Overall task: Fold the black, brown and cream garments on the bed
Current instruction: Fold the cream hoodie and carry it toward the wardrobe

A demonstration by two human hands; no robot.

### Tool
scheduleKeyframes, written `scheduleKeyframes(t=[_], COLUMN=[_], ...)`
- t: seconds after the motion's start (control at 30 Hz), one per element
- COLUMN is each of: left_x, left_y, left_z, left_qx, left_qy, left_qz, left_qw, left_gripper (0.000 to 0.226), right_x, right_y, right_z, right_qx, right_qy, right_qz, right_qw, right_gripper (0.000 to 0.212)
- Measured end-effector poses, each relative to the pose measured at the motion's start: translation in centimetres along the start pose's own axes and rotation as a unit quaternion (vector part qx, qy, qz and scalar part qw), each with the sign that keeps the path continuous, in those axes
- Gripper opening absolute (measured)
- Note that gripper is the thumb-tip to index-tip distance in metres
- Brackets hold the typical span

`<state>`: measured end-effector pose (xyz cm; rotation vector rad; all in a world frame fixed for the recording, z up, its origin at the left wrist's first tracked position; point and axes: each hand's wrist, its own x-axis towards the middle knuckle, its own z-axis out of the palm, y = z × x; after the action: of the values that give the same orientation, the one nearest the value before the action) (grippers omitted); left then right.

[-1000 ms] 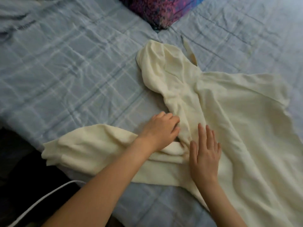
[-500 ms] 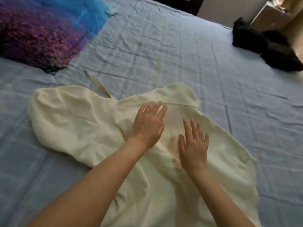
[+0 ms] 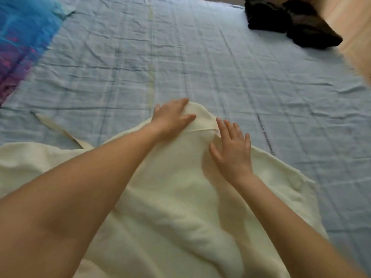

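A cream garment [image 3: 170, 207] lies spread across the near part of the bed, with a thin cream strap [image 3: 58, 129] trailing off to the left. My left hand [image 3: 172, 117] rests flat on the garment's far rounded end, fingers straight. Just right of it, my right hand [image 3: 232, 151] lies flat on the cloth with fingers spread. A dark heap of black and brown garments [image 3: 291, 21] sits at the bed's far right corner, well away from both hands.
The bed [image 3: 200, 67] is covered with a pale blue checked sheet. A blue and purple patterned pillow [image 3: 18, 43] lies at the far left. A wooden floor [image 3: 357, 37] shows past the right edge of the bed.
Both hands have slid further up the cream garment to its far end. The view has swung right and forward, bringing the dark garments closer into sight.
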<state>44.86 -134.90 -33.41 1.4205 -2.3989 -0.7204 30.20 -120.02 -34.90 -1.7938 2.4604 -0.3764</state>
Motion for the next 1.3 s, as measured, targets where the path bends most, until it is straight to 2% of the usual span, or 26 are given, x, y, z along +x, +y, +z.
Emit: scheduleKeyframes(t=[0.07,0.13,0.23,0.3,0.33,0.4,0.47,0.5,0.57,0.63,0.7,0.77,0.87,0.97,1.07,1.13,1.2,1.3], left_x=[-0.8,-2.9,-7.8,-11.6,-13.2,-14.8,-15.2,-15.3,-15.5,-16.0,-16.5,-16.5,-15.2,-13.1,-12.1,-11.8,-11.8,-11.9], left_y=[-0.9,-1.4,-2.5,-3.5,-4.2,-5.7,-6.3,-6.3,-5.6,-4.6,-3.8,-3.3,-3.2,-3.0,-1.7,-0.9,-0.2,0.6], left_z=[-0.8,-1.6,-1.4,-0.6,-0.1,0.5,0.7,0.7,0.9,0.8,0.3,-0.9,-2.4,-2.9,-2.5,-2.0,-1.7,-1.8], left_qx=[-0.118,-0.163,-0.081,-0.004,0.038,0.085,0.090,0.092,0.101,0.106,0.093,0.049,-0.064,-0.107,-0.145,-0.072,0.068,0.232], left_qy=[0.012,0.067,0.092,0.066,0.055,0.051,0.065,0.071,0.079,0.071,0.050,0.056,0.096,0.050,-0.012,-0.038,-0.068,-0.144], left_qz=[0.009,0.034,0.163,0.292,0.360,0.434,0.438,0.437,0.444,0.471,0.482,0.419,0.171,-0.030,-0.143,-0.170,-0.163,-0.160], left_qw=[0.993,0.984,0.979,0.954,0.931,0.895,0.892,0.892,0.887,0.873,0.870,0.905,0.978,0.993,0.979,0.982,0.982,0.949], left_gripper=[0.048,0.033,0.027,0.014,0.007,0.019,0.022,0.022,0.024,0.028,0.029,0.028,0.023,0.018,0.035,0.044,0.040,0.047], right_x=[0.6,-0.3,-4.5,-7.7,-8.6,-8.6,-6.7,-5.3,-2.3,0.0,1.0,0.3,-1.9,-4.6,-7.2,-9.0,-10.7,-13.6], right_y=[0.8,1.2,2.0,2.6,2.7,2.1,0.6,-0.3,-2.3,-4.3,-5.4,-5.7,-5.3,-4.7,-4.7,-4.8,-4.9,-4.7], right_z=[-0.8,-1.5,-1.6,-2.0,-2.3,-2.3,-2.1,-1.9,-1.7,-1.8,-1.9,-2.3,-3.6,-3.6,-2.9,-2.6,-2.5,-2.5], right_qx=[0.024,0.053,0.082,0.128,0.164,0.228,0.231,0.231,0.272,0.324,0.312,0.279,0.325,0.377,0.358,0.363,0.362,0.340], right_qy=[-0.051,-0.066,-0.082,-0.124,-0.122,-0.052,0.022,0.034,-0.017,-0.116,-0.208,-0.260,-0.262,-0.201,-0.111,-0.025,0.041,0.104], right_qz=[0.010,-0.009,-0.115,-0.150,-0.134,-0.076,-0.028,-0.009,0.037,0.091,0.108,0.080,0.045,0.045,0.004,-0.031,-0.078,-0.138], right_qw=[0.998,0.996,0.986,0.973,0.970,0.969,0.972,0.972,0.962,0.935,0.921,0.921,0.908,0.903,0.927,0.931,0.928,0.924], right_gripper=[0.071,0.066,0.055,0.045,0.040,0.032,0.025,0.025,0.026,0.032,0.034,0.031,0.028,0.027,0.024,0.022,0.020,0.020])
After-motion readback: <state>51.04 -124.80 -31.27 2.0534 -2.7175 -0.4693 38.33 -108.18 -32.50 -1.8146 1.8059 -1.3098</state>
